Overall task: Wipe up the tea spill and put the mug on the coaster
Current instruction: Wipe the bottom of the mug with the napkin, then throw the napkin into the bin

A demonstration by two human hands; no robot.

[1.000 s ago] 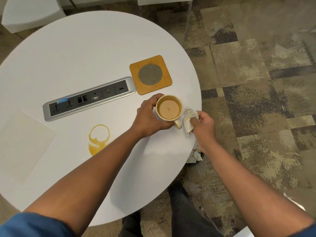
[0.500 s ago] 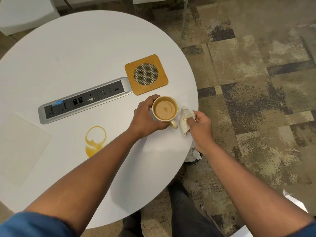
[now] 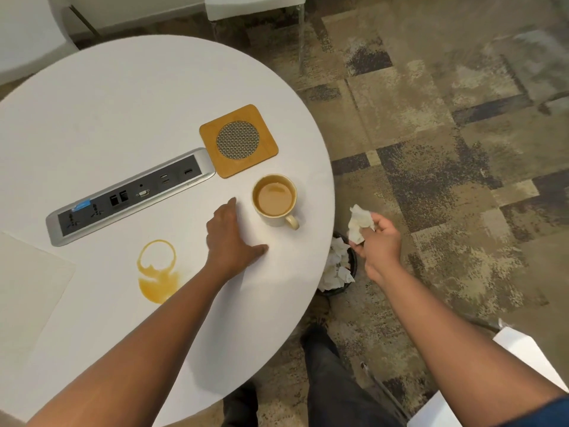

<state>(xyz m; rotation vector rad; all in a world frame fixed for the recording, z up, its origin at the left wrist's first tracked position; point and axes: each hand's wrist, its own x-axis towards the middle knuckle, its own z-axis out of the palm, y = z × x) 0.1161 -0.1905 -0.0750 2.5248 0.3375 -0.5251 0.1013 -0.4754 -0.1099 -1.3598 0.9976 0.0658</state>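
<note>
A cream mug (image 3: 275,200) full of milky tea stands on the round white table (image 3: 129,118), just below the square wooden coaster (image 3: 238,140) with a mesh disc. My left hand (image 3: 230,236) rests open on the table left of the mug, not touching it. A ring-shaped tea spill (image 3: 157,270) lies further left, near my forearm. Off the table's right edge, my right hand (image 3: 379,243) holds a crumpled white tissue (image 3: 359,223) above the floor.
A grey power and data strip (image 3: 129,195) is set into the table beside the coaster. A pale sheet (image 3: 27,291) lies at the left edge. A small black bin (image 3: 338,266) with used tissues stands under the table edge. White chairs (image 3: 252,4) stand beyond, on patterned carpet.
My left hand let go of the mug and now lies flat beside it. My right hand drew the tissue away from the mug, off the table to the right.
</note>
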